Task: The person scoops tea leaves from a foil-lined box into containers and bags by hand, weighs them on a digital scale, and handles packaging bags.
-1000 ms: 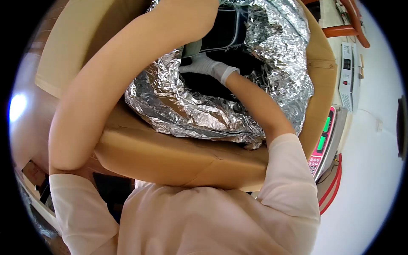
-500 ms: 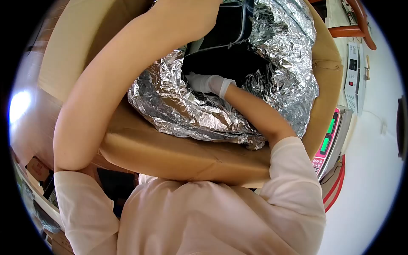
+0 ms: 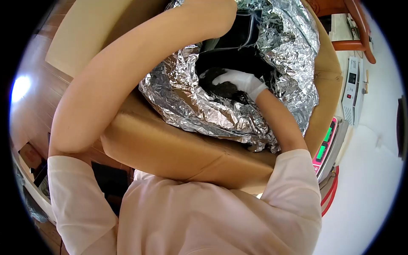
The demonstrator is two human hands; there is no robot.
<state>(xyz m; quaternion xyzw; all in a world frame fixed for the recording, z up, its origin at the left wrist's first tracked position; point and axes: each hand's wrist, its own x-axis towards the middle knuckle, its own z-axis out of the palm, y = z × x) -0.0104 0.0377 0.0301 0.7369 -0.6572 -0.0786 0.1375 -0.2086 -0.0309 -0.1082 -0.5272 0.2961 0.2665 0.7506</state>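
One gloved right hand: fingers closed on a dark clump, at seven o'clock within the foil lining.
Left hand: out of sight, its arm toward twelve o'clock; grip cannot be told.
Cardboard box: surrounds the foil lining.
Scale: outside, four o'clock.

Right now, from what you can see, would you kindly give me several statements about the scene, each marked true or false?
1. The right hand wears a white glove. True.
2. Crumpled silvery foil lies in the cardboard box. True.
3. The cardboard box is closed. False: it is open at the top.
4. The right hand rests on the floor. False: it is inside the ring of foil, touching dark material.
5. The pink-edged device has blue displays. False: its displays are green.
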